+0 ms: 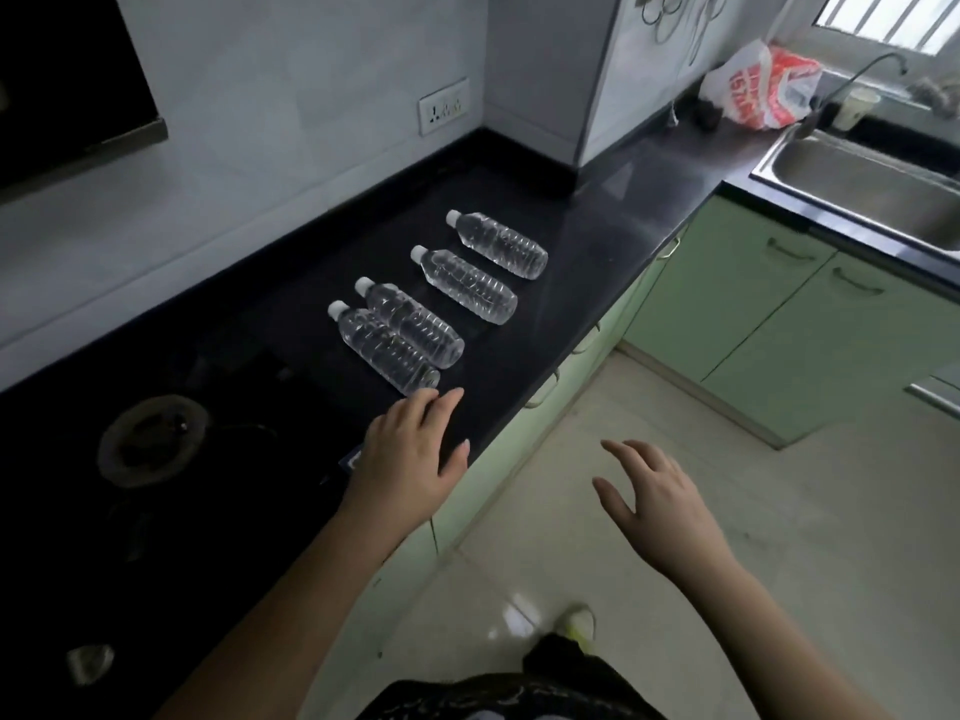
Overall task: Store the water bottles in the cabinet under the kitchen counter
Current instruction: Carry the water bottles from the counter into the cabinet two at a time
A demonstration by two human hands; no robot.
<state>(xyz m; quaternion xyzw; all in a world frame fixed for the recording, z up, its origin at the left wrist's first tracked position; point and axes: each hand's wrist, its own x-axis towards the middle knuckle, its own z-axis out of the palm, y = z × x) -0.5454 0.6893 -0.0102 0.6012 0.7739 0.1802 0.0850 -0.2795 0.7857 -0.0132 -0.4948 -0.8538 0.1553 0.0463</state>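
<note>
We are holding nothing: our left hand [410,449] is hovering with its grip spread apart, fingers flat and reaching just short of the base of the nearest water bottle [387,350], while our right hand [654,501] is hanging out over the floor [727,511], its grip also apart and empty. The nearest bottle is lying on its side on the black table [597,252], touching a second bottle [413,322] beside it. A third bottle [465,285] and a fourth bottle [498,245] are lying farther along, each apart from its neighbours, all with white caps pointing toward the wall. Below the table edge the green cabinet doors [769,304] are looking closed, as far as we are seeing them. We are judging the task as barely begun: all four bottles in view are sitting on the table, none is in a cabinet, and no door is open, so opening one and carrying every bottle down are both remaining
</note>
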